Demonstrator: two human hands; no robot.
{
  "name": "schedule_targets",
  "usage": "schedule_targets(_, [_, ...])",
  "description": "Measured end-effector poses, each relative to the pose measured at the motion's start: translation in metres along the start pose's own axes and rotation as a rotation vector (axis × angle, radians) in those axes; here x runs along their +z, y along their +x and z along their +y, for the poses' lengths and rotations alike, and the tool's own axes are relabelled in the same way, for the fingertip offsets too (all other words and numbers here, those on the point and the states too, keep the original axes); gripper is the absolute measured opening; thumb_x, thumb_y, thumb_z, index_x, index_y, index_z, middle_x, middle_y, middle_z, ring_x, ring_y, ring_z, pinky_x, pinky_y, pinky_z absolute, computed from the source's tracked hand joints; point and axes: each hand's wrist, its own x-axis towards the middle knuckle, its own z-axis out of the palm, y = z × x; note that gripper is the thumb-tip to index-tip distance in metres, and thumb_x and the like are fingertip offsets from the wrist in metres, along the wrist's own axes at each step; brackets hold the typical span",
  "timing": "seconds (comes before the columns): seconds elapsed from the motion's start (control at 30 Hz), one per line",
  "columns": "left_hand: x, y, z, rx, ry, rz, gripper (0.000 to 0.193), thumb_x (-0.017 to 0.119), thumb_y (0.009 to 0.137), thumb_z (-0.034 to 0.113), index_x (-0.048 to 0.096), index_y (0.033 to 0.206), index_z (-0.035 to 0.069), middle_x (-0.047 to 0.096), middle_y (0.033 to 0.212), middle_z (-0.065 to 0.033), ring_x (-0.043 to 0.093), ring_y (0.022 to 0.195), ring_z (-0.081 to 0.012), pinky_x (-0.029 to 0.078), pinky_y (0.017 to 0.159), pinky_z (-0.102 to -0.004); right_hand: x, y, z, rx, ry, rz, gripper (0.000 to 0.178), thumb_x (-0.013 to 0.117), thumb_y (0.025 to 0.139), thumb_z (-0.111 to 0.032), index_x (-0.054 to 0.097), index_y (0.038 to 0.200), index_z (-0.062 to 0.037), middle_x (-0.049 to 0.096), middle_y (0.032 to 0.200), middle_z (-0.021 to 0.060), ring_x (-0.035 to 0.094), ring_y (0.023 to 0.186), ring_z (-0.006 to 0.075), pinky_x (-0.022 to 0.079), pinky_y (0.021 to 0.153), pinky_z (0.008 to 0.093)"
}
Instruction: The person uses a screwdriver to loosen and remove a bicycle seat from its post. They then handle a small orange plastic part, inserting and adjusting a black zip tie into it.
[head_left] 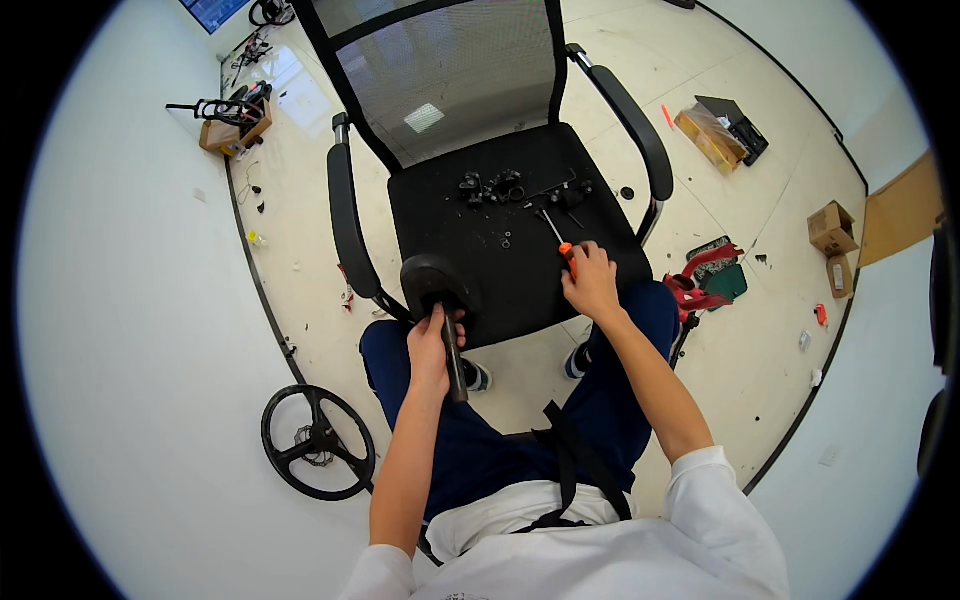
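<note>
My left hand point(430, 345) is closed around a dark bicycle saddle with a tube-like seat post point(457, 375), held over the front left of the chair seat. The saddle's rounded black top point(432, 270) faces away from me; its underside is partly hidden by my fingers. At the right of the black chair seat point(500, 270), my right hand point(594, 280) has its fingers on the orange handle of a screwdriver point(567, 252). The screwdriver's metal shaft points toward the chair's back. Small black parts point(490, 188), a hex key point(558, 188) and small rings point(507, 240) lie beyond it.
Armrests point(352, 215) flank the chair seat, with a mesh backrest point(450, 80) behind. A black three-spoke wheel point(318, 440) is at the lower left. Red frame parts point(700, 285) lie right of the chair. Cardboard boxes point(832, 228) and an open toolbox point(712, 138) sit farther right.
</note>
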Motion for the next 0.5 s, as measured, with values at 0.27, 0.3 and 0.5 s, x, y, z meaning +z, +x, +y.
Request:
schedule_targets(0.27, [-0.004,0.005,0.003,-0.233,-0.456,-0.175,0.029,0.050,0.102,0.030,0.049,0.108,0.002,0.056,0.095,-0.0091,0.049,0.072,-0.0127,0.044,0.060,-0.0232,0.066,0.091,-0.036,-0.002,0.258,-0.137,0.018,0.067,0.080,-0.008,0.066,0.095,0.0012,0.062,0.097,0.0176,0.061,0.094,0.0365,0.051,0.083,0.0440])
schedule_targets(0.3, [-0.009,0.006,0.004,-0.247,-0.510,-0.208,0.029,0.050,0.102,0.029,0.049,0.110,0.002,0.055,0.095,-0.0086,0.048,0.072,-0.0123,0.043,0.059,-0.0227,0.074,0.097,-0.040,0.022,0.241,-0.169,0.018,0.066,0.081,-0.008,0.067,0.096,0.0018,0.063,0.097,0.0185,0.062,0.095,0.0372,0.051,0.084,0.0441])
schedule_targets(0.5, [-0.010,0.008,0.013,-0.244,-0.659,-0.257,0.030,0.047,0.103,0.028,0.045,0.115,0.000,0.049,0.094,-0.0071,0.043,0.069,-0.0105,0.040,0.057,-0.0216,0.083,0.099,-0.041,-0.009,0.151,-0.191,0.014,0.067,0.080,-0.010,0.071,0.088,-0.0002,0.065,0.096,0.0182,0.063,0.093,0.0361,0.052,0.083,0.0437])
